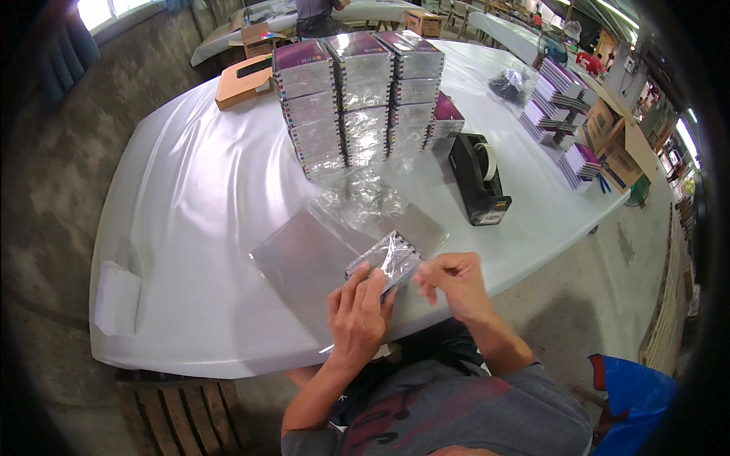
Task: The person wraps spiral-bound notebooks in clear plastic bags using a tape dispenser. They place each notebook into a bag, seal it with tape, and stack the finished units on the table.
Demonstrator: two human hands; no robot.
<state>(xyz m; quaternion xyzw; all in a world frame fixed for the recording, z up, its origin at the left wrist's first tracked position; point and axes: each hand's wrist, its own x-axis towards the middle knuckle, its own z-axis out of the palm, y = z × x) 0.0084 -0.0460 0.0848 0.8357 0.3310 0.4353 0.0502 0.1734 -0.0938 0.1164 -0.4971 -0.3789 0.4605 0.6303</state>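
Note:
My left hand (355, 318) grips a small clear-wrapped pack of notebooks (390, 257) near the table's front edge, its fingers over the near left side. Dark marks run along the pack's far right edge, and the glossy film on top is wrinkled. Just off the pack's right corner, my right hand (455, 283) is raised with its fingers pinched together; whatever they hold, if anything, is too small to make out. Beneath and beyond the pack lie clear plastic sheets (304, 247). A black tape dispenser (477, 182) with a pale roll stands to the right.
Tall stacks of wrapped notebooks (363, 83) stand at the table's far middle. Unwrapped purple-covered books (551, 106) are piled at the far right beside an open carton (620, 148). A cardboard box (242, 82) sits far left, and a white packet (118, 298) lies near left.

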